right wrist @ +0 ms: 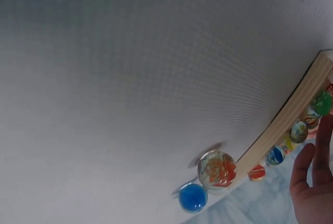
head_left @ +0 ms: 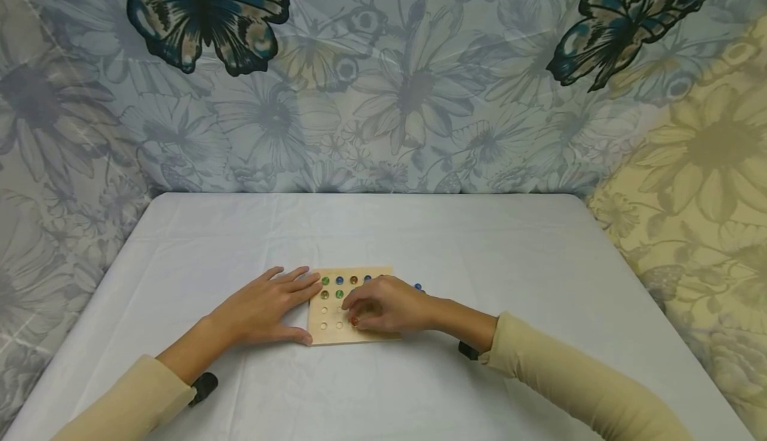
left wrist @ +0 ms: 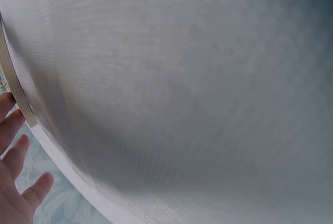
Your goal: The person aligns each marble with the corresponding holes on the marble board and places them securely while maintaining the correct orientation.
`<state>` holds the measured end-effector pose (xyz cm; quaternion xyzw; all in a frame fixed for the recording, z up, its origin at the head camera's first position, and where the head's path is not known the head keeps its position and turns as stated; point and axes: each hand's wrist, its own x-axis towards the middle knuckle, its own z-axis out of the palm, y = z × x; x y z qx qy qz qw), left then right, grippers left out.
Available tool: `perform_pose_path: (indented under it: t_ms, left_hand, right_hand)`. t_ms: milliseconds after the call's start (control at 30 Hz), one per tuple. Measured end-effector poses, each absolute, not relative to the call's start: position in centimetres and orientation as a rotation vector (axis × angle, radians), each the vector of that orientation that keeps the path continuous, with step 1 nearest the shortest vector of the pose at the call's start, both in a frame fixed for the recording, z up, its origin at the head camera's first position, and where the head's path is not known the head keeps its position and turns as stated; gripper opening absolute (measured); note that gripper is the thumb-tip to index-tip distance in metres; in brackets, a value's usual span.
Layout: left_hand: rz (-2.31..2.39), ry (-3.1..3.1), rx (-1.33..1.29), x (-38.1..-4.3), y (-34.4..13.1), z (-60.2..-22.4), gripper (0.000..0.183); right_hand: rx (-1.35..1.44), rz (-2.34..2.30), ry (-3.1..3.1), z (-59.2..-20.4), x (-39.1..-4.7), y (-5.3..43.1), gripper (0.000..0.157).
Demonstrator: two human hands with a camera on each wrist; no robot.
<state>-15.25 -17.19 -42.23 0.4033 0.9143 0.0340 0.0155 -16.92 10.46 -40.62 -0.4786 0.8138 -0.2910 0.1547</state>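
Observation:
A square wooden board [head_left: 323,338] with rows of round hollows lies flat on the table. Glass marbles fill its far rows, among them a green marble [head_left: 325,281] and a blue marble [head_left: 339,280]. Along the board's left edge my left hand [head_left: 263,309] rests with fingers spread, fingertips on the far corner and thumb at the near one. My right hand [head_left: 395,304] is over the board's right part, curled, its thumb and fingers pinching an orange marble [head_left: 355,321] close over the near row. It covers much of the board's right side.
Beyond the right hand, a blue marble [right wrist: 193,198] and a clear marble with orange swirls [right wrist: 217,170] lie loose on the white cloth, next to the board's right edge. The white-covered table [head_left: 509,241] ends at a patterned fabric backdrop [head_left: 413,114].

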Motion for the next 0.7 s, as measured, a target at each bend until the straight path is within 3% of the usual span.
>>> perform_pose_path:
  t_ms: [700]
  left_hand:
    - [0.100, 2.850, 1.240, -15.2, -17.1, -42.2, 0.090]
  right_hand:
    - [-1.366, -0.819, 2.417, -39.4, -17.2, 11.2, 0.029]
